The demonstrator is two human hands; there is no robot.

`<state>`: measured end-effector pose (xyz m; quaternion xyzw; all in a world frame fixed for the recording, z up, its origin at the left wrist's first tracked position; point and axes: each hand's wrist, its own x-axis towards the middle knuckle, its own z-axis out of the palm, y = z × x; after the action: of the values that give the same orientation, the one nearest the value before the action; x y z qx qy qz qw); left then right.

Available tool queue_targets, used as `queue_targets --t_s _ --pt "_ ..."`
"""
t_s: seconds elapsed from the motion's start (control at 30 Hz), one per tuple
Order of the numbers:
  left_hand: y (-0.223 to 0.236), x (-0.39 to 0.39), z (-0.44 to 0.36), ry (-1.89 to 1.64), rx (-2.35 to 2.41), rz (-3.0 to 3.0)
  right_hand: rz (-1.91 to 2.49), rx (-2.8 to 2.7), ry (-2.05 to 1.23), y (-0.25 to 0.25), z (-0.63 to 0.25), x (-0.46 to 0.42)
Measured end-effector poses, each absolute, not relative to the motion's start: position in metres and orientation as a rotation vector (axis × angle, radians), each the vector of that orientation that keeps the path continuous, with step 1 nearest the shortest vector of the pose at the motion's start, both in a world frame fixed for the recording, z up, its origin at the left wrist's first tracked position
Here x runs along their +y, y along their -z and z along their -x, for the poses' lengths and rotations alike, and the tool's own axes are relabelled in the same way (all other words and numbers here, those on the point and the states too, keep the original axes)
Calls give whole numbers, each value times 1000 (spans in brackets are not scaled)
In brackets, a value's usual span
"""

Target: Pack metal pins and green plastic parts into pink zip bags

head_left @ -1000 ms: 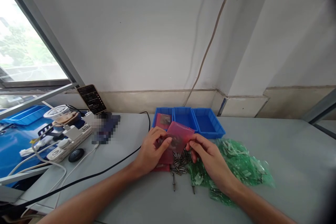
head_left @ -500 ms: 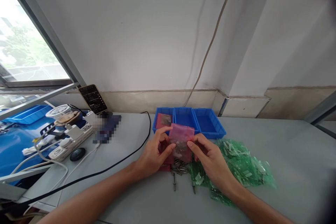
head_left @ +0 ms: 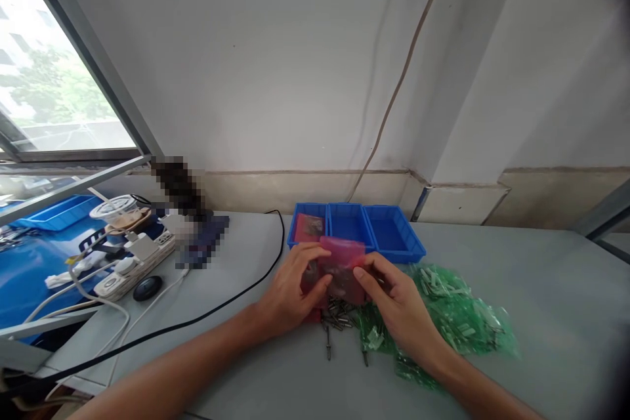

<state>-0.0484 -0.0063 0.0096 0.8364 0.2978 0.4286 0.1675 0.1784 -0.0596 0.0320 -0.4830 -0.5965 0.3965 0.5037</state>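
Observation:
A small pink plastic bag (head_left: 343,251) with metal parts showing through it is held upright between my hands. My left hand (head_left: 295,282) pinches its left side, thumb in front. On the right edge, the thumb and fingers of my right hand (head_left: 394,285) are closed. Below the bag lies a pile of small metal pins (head_left: 338,315), with a single loose pin (head_left: 329,344) nearer me. Green plastic bags (head_left: 457,315) filled with parts spread beside and beyond my right hand. More pink plastic lies partly hidden under my left hand.
Three blue trays (head_left: 394,233) stand in a row behind my hands; a pink bag (head_left: 310,226) lies in the left one. A black cable (head_left: 216,306) crosses the table. On the left are a power strip (head_left: 111,283), a black mouse (head_left: 147,288) and a blue tray (head_left: 59,213).
The top of the pink bag has tipped slightly and its lower part looks darker. Both hands keep their grip, nearly in place. The camera view has shifted a little.

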Motion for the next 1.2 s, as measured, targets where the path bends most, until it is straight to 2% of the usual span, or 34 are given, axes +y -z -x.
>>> queue_targets --t_s 0.1,0.27,0.4,0.53,0.63,0.73,0.93,1.2 --pt "-6 -4 49 -1258 888 -2198 1143 -1566 -1002 -32 -177 -62" --pt "-13 -2 47 -1115 919 -1953 1130 -1514 -1153 -30 -176 -62" --pt "-18 3 45 -1233 1012 -1816 1085 -1464 -1321 -29 -174 -60" --pt "-19 5 44 -1295 999 -1735 1140 -1510 -1179 -29 -175 -58" --pt "-20 1 43 -1183 844 -1673 1171 -1392 -1059 -29 -178 -55" --pt "-24 -6 45 -1022 753 -1782 1146 -1271 -1020 -26 -183 -52" --pt "-30 -15 52 -948 623 -2308 1162 -1200 -957 -21 -183 -51" --pt "-23 -13 49 -989 562 -2369 1166 -1221 -899 -21 -183 -53"
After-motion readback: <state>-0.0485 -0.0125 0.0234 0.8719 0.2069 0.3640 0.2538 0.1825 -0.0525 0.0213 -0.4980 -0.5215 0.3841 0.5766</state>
